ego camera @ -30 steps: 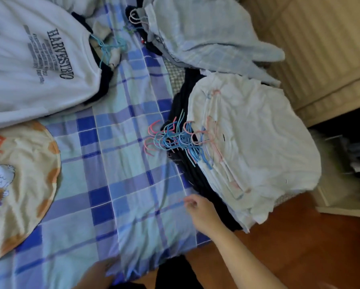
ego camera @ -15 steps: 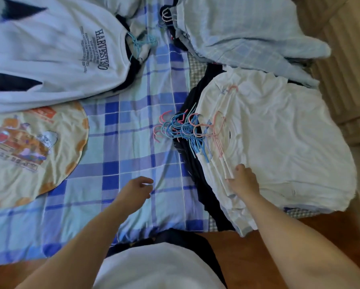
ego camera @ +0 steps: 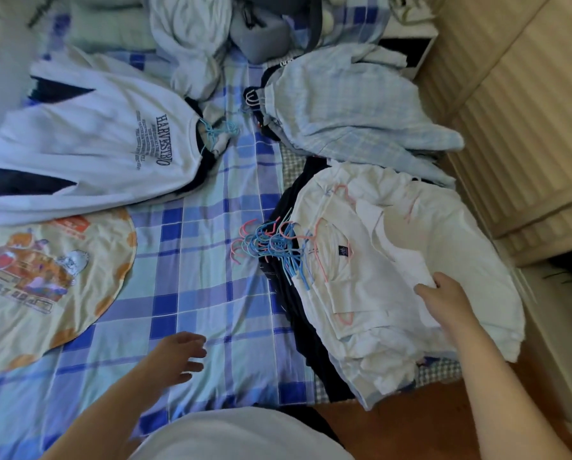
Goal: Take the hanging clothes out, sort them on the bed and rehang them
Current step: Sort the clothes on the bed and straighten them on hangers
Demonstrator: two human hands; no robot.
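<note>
Blue checked bed sheet lay under everything, and the right hand pinched the top white shirt of the stack, with the pink and blue hangers just past its fingertips. The left hand hovered loose and held nothing. Pulling one shirt could drag tangled hangers along; farther off, a white top read "HARVEST".

— A bedroom in someone's home?
— Yes: a bed under a blue-and-white checked cotton sheet, piles of hangered shirts, brown wooden floorboards.
</note>
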